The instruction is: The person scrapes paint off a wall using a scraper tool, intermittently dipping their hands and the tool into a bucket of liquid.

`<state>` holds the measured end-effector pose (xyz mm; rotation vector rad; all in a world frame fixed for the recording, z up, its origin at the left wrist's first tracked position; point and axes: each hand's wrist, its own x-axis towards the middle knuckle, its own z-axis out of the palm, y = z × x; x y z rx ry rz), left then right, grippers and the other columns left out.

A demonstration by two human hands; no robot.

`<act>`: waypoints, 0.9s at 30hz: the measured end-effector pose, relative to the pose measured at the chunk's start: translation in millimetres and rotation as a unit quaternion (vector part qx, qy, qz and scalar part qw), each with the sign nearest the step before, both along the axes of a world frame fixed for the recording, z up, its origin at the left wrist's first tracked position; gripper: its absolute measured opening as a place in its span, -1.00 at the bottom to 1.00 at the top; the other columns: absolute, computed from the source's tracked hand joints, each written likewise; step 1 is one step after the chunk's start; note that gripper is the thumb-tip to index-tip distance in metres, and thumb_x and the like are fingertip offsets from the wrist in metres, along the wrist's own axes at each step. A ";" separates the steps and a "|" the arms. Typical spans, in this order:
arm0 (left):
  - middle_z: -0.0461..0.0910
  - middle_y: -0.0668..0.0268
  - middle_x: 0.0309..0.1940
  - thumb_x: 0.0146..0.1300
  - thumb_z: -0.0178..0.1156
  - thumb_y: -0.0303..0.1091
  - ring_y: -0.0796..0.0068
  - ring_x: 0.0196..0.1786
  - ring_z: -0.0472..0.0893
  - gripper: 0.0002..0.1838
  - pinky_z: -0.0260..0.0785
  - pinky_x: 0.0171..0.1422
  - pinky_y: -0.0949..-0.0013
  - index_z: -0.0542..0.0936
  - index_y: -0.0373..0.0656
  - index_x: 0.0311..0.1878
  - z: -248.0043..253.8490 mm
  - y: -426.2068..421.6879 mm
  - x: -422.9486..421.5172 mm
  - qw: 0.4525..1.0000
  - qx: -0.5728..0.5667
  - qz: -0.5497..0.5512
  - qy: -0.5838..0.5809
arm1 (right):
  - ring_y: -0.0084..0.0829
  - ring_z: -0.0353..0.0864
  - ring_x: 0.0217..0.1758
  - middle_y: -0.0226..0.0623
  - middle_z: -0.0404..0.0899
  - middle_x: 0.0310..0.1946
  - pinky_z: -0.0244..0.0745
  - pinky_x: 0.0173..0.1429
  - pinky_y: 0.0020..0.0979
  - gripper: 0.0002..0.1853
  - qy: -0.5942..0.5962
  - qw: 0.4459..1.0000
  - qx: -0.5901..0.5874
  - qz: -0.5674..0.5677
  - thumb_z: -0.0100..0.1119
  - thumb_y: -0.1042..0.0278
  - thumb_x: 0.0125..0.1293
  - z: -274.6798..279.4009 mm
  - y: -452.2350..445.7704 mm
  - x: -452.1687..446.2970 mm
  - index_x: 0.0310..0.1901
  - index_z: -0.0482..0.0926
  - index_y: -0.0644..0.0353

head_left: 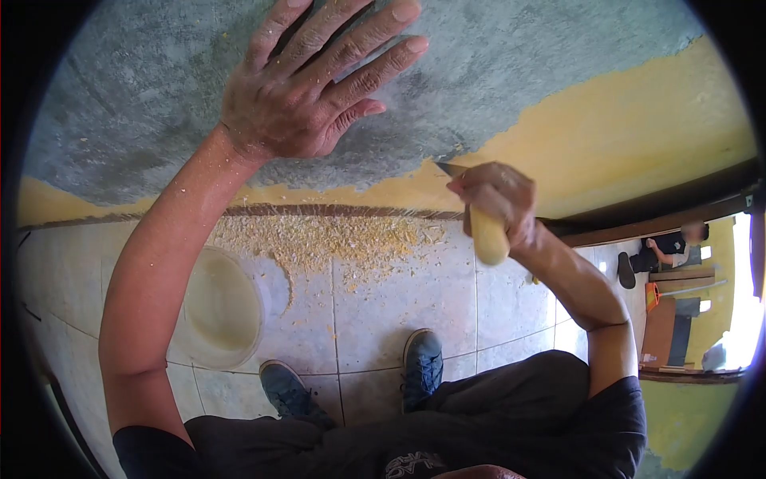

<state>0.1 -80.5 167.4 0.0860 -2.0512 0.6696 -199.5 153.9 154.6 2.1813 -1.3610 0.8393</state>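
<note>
My left hand [295, 100] lies with fingers spread against the bare grey part of the wall [159, 88]; it holds nothing. My right hand [507, 195] is closed around the pale yellow handle [489, 239] of a scraper, slightly blurred. Its pointed metal blade [450, 168] meets the wall at the ragged border between grey surface and yellow paint [630, 112]. The paint covers the right side and a thin strip along the bottom. Specks of dust cling to my left hand and forearm.
Paint flakes [343, 243] are heaped on the tiled floor along the wall's base. A round tub [259, 307] with cloudy contents stands left of my shoes [423, 363]. At far right, past an opening, a person [669, 247] sits near an orange-headed tool [652, 296].
</note>
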 end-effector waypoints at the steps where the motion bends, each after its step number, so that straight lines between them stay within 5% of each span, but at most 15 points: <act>1: 0.31 0.37 0.56 0.60 -0.26 0.13 0.23 0.62 0.23 -0.42 -0.20 0.72 -0.06 0.40 0.16 0.52 2.6 -0.2 0.4 1.000 0.007 0.004 -0.009 | -0.32 0.70 -0.40 -0.29 0.69 -0.36 0.56 -0.40 -0.32 -0.84 0.022 1.000 0.010 0.003 0.34 0.42 -0.09 -3.8 2.2 3.2 -0.45 0.53 0.13; 22: 0.29 0.37 0.57 0.59 -0.23 0.14 0.21 0.63 0.21 -0.40 -0.20 0.73 -0.07 0.36 0.13 0.54 1.2 -2.3 0.1 1.000 0.011 -0.013 -0.007 | -0.29 0.69 -0.39 -0.29 0.66 -0.37 0.58 -0.40 -0.30 -0.80 -0.030 0.998 0.062 0.005 0.34 0.51 -0.07 -8.1 -2.9 -4.2 -0.34 0.58 0.18; 24: 0.29 0.37 0.57 0.59 -0.24 0.14 0.21 0.62 0.21 -0.40 -0.20 0.72 -0.07 0.36 0.13 0.54 4.4 -0.1 -1.3 1.000 0.007 -0.010 -0.005 | -0.30 0.70 -0.40 -0.29 0.69 -0.37 0.59 -0.40 -0.30 -0.80 0.044 0.998 0.024 -0.027 0.34 0.50 -0.09 -32.4 -5.0 -1.9 -0.35 0.60 0.16; 27: 0.29 0.36 0.57 0.59 -0.24 0.13 0.21 0.62 0.21 -0.41 -0.20 0.73 -0.06 0.37 0.12 0.54 2.2 -0.5 1.7 1.000 0.016 -0.003 -0.014 | -0.32 0.69 -0.42 -0.30 0.68 -0.39 0.57 -0.41 -0.30 -0.83 0.031 0.999 0.012 -0.001 0.36 0.46 -0.08 -4.3 -3.9 6.6 -0.40 0.57 0.14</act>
